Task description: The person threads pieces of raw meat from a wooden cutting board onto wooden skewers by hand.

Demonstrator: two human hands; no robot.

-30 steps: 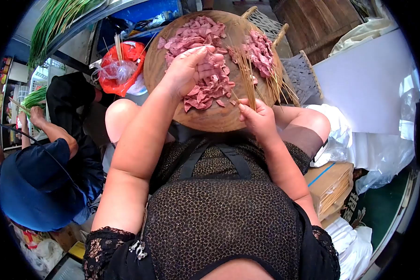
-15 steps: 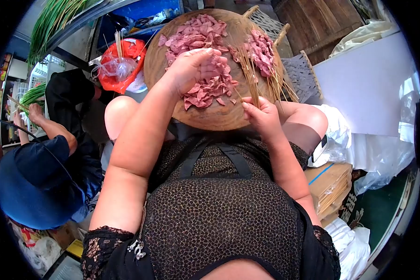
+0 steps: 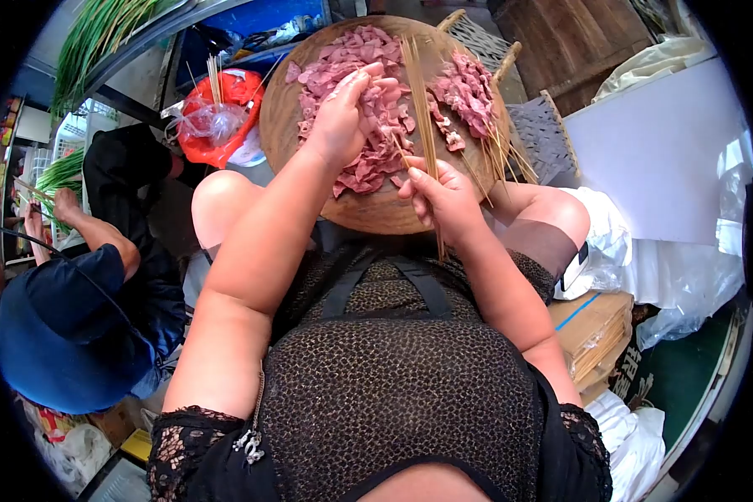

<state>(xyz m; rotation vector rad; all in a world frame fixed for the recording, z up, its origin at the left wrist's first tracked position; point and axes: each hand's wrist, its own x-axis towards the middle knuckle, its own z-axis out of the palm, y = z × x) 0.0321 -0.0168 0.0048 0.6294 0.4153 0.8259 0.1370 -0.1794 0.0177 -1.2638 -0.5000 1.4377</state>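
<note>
A round wooden board [image 3: 368,213] bears a large heap of sliced pink meat [image 3: 351,54]. My left hand [image 3: 347,109] is over the heap, fingers curled towards the meat; what they pinch, if anything, is hidden. My right hand [image 3: 443,197] grips a bundle of thin wooden skewers [image 3: 422,109] pointing away from me, with one skewer angled off towards my left hand. Just right of the bundle lies a single skewer with small meat pieces [image 3: 445,127]. Farther right, loaded meat skewers [image 3: 467,92] are piled with their bare ends towards me.
At the left, a co-worker in dark blue [image 3: 67,326] handles green stalks [image 3: 63,171]. A red bag [image 3: 217,138] with skewers stands left of the board. Right are a woven chair [image 3: 540,138], a white panel [image 3: 653,151] and a cardboard stack [image 3: 590,335].
My right hand has moved left with the bundle, which now stands more upright. The single meat skewer lies uncovered on the board. My left hand has shifted slightly right and away from me.
</note>
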